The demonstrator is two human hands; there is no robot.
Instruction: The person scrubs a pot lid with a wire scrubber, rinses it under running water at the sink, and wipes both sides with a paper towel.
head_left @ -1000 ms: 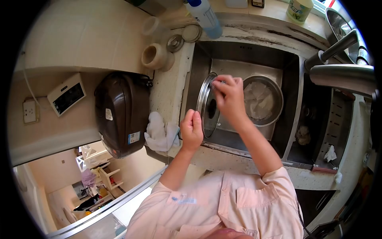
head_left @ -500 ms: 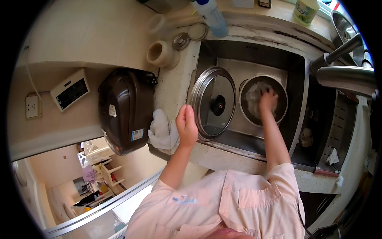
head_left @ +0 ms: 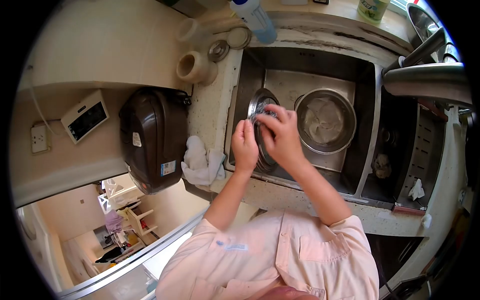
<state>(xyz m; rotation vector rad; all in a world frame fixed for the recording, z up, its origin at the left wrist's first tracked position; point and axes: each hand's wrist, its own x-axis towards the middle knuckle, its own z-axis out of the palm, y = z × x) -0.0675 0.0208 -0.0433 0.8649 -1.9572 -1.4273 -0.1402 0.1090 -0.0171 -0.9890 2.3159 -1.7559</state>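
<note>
My left hand (head_left: 245, 147) is closed on the edge of a metal-rimmed glass lid (head_left: 267, 159), turned nearly edge-on over the left side of the sink. My right hand (head_left: 283, 131) has its fingers curled at the lid's upper part, gripping a shiny grey steel wool scourer (head_left: 260, 111) against it. Both hands hide much of the lid, including its knob. Right of them, a round steel pot (head_left: 353, 123) stands in the sink (head_left: 287, 80) with pale, crumpled-looking, translucent content inside.
A brown appliance (head_left: 145, 135) stands left of the sink, beside a white cloth (head_left: 200, 165). Along the counter are a beige jar (head_left: 192, 68), small lids (head_left: 238, 37) and a blue-white bottle (head_left: 256, 22). The faucet (head_left: 425, 80) reaches in from the right, above a second basin.
My right hand has come out of the pot and moved left to the lid. The lid has turned from facing the camera to nearly edge-on. The view has shifted slightly.
</note>
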